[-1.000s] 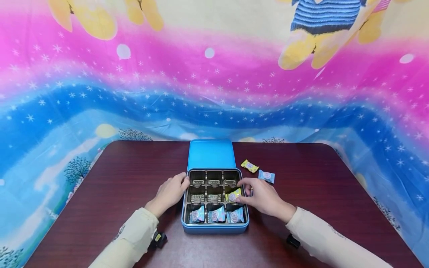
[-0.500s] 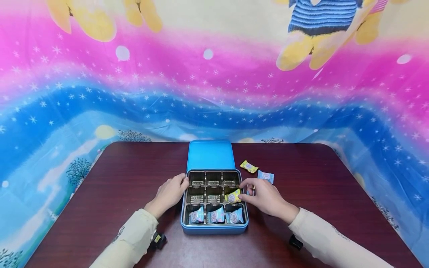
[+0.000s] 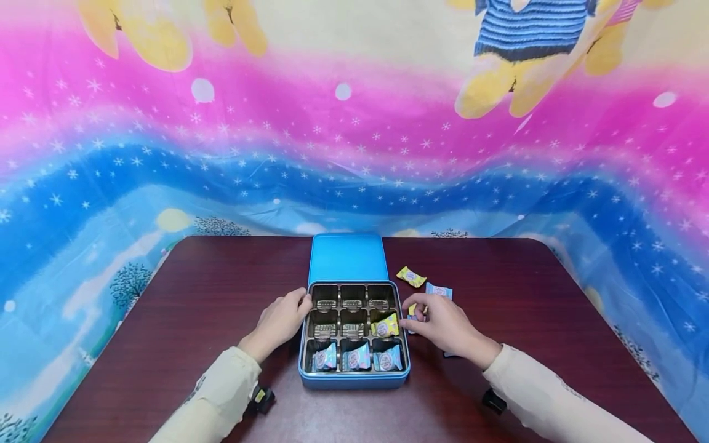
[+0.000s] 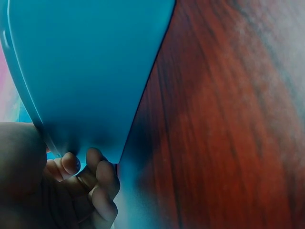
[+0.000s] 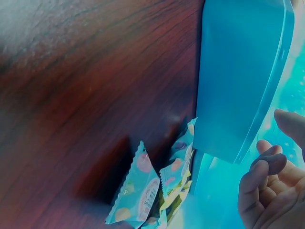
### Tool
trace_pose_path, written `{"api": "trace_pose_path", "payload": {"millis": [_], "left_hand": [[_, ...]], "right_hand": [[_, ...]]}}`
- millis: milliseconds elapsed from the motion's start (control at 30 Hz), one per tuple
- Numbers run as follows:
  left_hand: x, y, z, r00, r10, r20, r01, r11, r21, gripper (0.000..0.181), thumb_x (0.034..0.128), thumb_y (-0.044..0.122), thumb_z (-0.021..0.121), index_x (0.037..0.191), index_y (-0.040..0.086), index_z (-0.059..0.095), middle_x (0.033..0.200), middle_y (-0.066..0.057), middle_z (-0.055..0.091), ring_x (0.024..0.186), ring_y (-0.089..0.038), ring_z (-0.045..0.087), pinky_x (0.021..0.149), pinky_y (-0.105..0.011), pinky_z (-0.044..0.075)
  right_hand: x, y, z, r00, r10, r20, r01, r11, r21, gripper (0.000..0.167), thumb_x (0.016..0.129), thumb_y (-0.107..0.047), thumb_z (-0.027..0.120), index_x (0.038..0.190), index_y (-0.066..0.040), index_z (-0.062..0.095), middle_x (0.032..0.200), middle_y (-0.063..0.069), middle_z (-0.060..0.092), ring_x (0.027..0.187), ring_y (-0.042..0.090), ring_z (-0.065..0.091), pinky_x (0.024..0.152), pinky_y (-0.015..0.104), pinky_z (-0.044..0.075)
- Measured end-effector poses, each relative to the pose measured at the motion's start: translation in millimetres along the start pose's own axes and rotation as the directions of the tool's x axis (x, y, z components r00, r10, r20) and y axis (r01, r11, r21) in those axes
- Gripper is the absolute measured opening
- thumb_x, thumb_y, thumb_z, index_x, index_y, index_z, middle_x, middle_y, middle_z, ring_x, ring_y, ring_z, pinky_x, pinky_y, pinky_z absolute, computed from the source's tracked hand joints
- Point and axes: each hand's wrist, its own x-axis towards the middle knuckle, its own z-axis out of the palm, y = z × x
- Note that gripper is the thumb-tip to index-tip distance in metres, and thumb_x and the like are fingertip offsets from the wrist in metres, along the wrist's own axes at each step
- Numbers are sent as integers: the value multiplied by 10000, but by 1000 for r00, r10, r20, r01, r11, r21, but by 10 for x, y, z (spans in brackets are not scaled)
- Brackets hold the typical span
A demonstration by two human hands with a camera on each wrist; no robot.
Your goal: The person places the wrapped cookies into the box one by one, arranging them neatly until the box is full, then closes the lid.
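Fingers loosely bent, holding nothing, the right hand (image 3: pixel 443 321) hung just beside the blue tin (image 3: pixel 354 383), whose middle-row right compartment held a yellow candy (image 3: pixel 384 326). The left hand (image 3: pixel 279 320) touched the opposite wall, its grip unclear; other candies (image 3: pixel 411 277) lay on the table (image 3: pixel 166 314).

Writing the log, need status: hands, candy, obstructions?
Left hand against tin; right hand empty, beside it. Yellow candy inside, middle row, right. Nothing lies over it.

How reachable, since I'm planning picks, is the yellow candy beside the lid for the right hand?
Probably yes: the right hand looks empty, and the yellow candy lies uncovered on the table.
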Motion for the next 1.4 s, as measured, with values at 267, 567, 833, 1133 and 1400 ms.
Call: {"api": "trace_pose_path", "payload": {"millis": [267, 567, 833, 1133, 1400], "left_hand": [[-4, -6, 2, 1000, -4, -7, 4, 1000, 0, 252, 1028, 307, 432, 828, 172, 505, 678, -11, 453, 599, -179, 433, 565, -334, 328], [-2, -1, 7, 1000, -3, -7, 3, 1000, 3, 251, 1032, 309, 430, 834, 179, 514, 683, -7, 462, 608, -182, 443, 569, -337, 335], [-13, 11, 9, 1000, 3, -7, -3, 1000, 0, 249, 1030, 302, 440, 826, 174, 506, 674, -8, 443, 594, -177, 432, 559, -333, 325], [-17, 21, -1, 1000, -2, -4, 2, 1000, -6, 249, 1029, 299, 438, 826, 170, 502, 678, -9, 447, 593, -175, 428, 556, -330, 320], [-14, 22, -5, 1000, -2, -5, 2, 1000, 4, 251, 1028, 307, 435, 829, 172, 505, 683, -12, 452, 612, -182, 441, 564, -335, 328]], "right_hand": [[-13, 85, -55, 1000, -14, -1, 14, 1000, 26, 272, 903, -245, 751, 1131, -102, 715, 708, -69, 506, 487, 45, 363, 470, 239, 318], [-34, 194, -93, 1000, -3, -10, 3, 999, 46, 248, 938, -247, 708, 1135, -96, 719, 717, -55, 551, 506, 73, 415, 479, 258, 342], [-38, 311, -150, 1000, -9, 16, 8, 997, 73, 250, 939, -228, 709, 1129, -65, 703, 718, -34, 566, 549, 115, 488, 521, 274, 415], [-41, 390, -205, 997, -13, 71, 5, 994, 106, 280, 942, -207, 700, 1158, -30, 691, 741, -3, 603, 505, 86, 489, 519, 279, 452], [0, 502, -224, 998, -2, 66, -4, 997, 80, 248, 943, -176, 692, 1151, -40, 703, 704, -16, 581, 506, 81, 449, 515, 275, 427]]}}
